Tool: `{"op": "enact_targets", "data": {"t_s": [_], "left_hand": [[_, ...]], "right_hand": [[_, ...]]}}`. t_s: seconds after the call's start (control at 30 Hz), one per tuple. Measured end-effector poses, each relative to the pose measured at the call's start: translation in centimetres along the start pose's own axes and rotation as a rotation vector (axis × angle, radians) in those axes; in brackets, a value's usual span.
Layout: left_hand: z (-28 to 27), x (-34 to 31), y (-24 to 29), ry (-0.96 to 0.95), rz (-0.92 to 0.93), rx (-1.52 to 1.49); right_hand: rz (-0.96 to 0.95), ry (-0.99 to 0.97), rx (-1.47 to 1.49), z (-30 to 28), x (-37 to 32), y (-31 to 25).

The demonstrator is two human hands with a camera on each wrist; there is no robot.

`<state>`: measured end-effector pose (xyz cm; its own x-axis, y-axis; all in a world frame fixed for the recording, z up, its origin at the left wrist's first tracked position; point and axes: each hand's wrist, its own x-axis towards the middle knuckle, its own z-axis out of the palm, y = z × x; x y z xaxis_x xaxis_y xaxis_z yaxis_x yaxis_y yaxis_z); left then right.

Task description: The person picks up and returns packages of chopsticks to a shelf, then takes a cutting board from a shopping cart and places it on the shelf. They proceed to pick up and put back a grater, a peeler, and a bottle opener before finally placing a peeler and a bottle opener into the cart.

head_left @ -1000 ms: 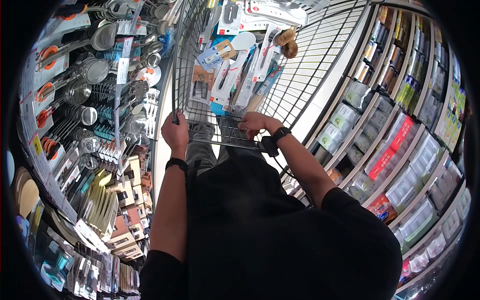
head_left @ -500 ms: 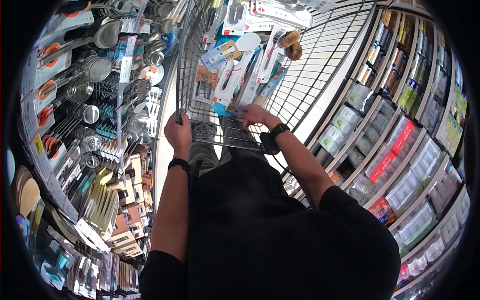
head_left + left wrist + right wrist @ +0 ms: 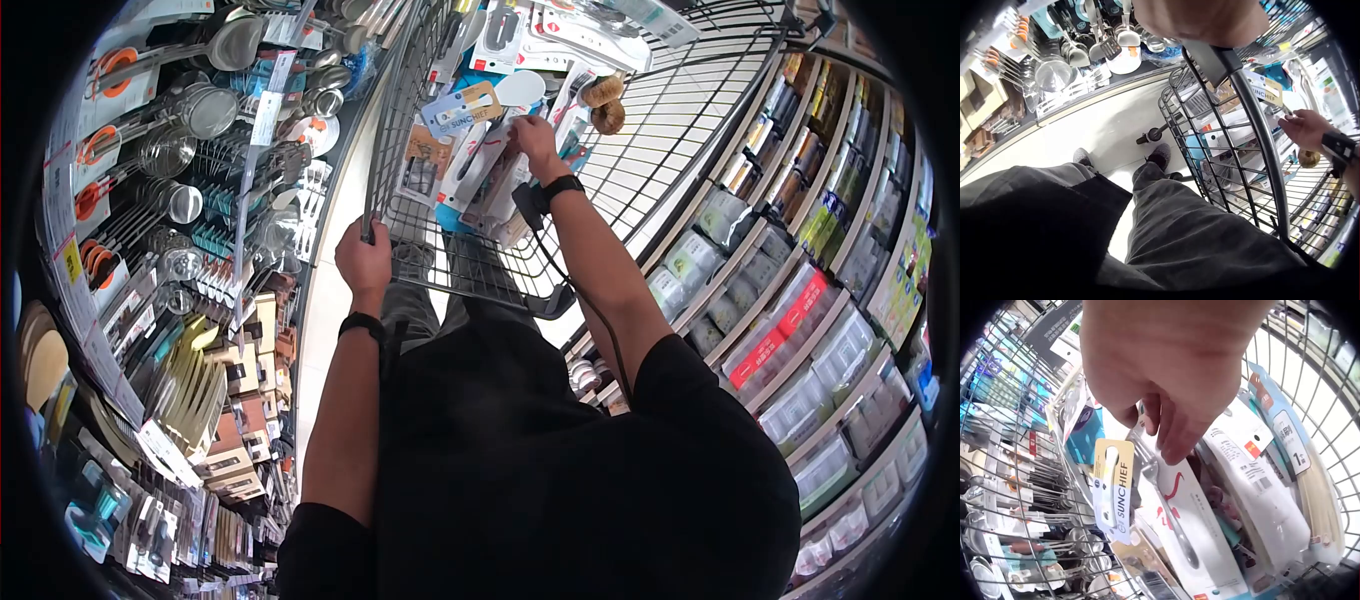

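Observation:
In the head view my left hand (image 3: 362,262) grips the near left corner of a wire shopping cart (image 3: 480,290). The left wrist view shows that hand (image 3: 1204,22) over the dark plastic grip (image 3: 1213,61) at the bar's end. My right hand (image 3: 538,146) reaches down into the cart, fingers bent, among packaged kitchen goods. In the right wrist view its fingertips are right at the upper end of a white card with a fork (image 3: 1172,515); I cannot tell whether they pinch it. A card marked SUNCHIEF (image 3: 1113,490) lies beside it, and a white packet (image 3: 1260,487) on the other side.
Racks of hanging ladles and strainers (image 3: 205,110) line the left side. Shelves of clear plastic boxes (image 3: 800,400) run along the right. Two brown round brushes (image 3: 605,105) lie in the cart. The person's legs (image 3: 1166,212) stand close behind it on a pale floor (image 3: 1097,131).
My right hand has moved from the cart's near end forward and in over the packaged goods. My left hand keeps its grip, while the cart has shifted slightly right in view.

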<state>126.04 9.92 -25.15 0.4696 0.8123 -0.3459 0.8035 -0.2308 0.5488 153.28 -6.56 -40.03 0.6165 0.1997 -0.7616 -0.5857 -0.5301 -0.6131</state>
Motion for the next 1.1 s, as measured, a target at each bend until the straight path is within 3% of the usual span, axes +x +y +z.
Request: {"op": "enact_targets", "data": {"t_s": [0.1, 0.17, 0.23, 0.33, 0.37, 0.43, 0.57, 0.63, 0.67, 0.7, 0.77, 0.83, 0.9, 1.1], "left_hand": [[-0.1, 0.0, 0.2, -0.027, -0.056, -0.011], [-0.3, 0.0, 0.2, -0.035, -0.046, 0.007], [-0.3, 0.0, 0.2, -0.043, -0.035, 0.025], [-0.1, -0.1, 0.0, 0.004, 0.026, 0.004], [-0.2, -0.1, 0.1, -0.001, 0.014, 0.002], [-0.2, -0.1, 0.0, -0.008, 0.003, 0.0], [-0.2, 0.0, 0.1, -0.005, 0.007, -0.003], [-0.3, 0.0, 0.2, -0.008, 0.002, 0.001], [-0.4, 0.0, 0.4, -0.026, -0.044, -0.007], [-0.4, 0.0, 0.6, -0.043, -0.088, -0.015], [-0.4, -0.1, 0.6, -0.042, -0.072, -0.019], [-0.5, 0.0, 0.7, -0.029, -0.055, -0.023], [-0.5, -0.1, 0.7, -0.014, -0.041, -0.025], [-0.6, -0.1, 0.7, -0.02, -0.032, 0.0]], "right_hand": [[-0.119, 0.112, -0.236, 0.1, 3.1, 1.5], [-0.165, 0.352, -0.365, 0.5, 2.4, 1.0], [-0.166, 0.344, -0.317, 0.8, 2.3, 1.0], [-0.064, 0.174, -0.077, 0.8, 4.3, 3.6], [-0.063, 0.171, -0.078, 0.8, 3.3, 2.7], [0.076, -0.055, 0.049, 0.6, 0.3, 0.0], [0.162, -0.121, -0.053, 0.9, 0.9, 2.3], [0.05, 0.001, -0.493, 0.3, 1.4, 3.3], [-0.112, 0.132, -0.806, 0.1, 0.7, 3.2], [-0.113, 0.133, -0.803, -0.1, -0.6, 2.0], [0.25, -0.154, -0.59, -0.1, -2.7, -1.2], [0.145, -0.22, -0.624, 1.3, -2.0, -0.4], [0.013, -0.281, -0.224, 4.0, -1.7, 0.6], [0.148, -0.296, 0.081, 8.7, -3.5, -0.3]]}}
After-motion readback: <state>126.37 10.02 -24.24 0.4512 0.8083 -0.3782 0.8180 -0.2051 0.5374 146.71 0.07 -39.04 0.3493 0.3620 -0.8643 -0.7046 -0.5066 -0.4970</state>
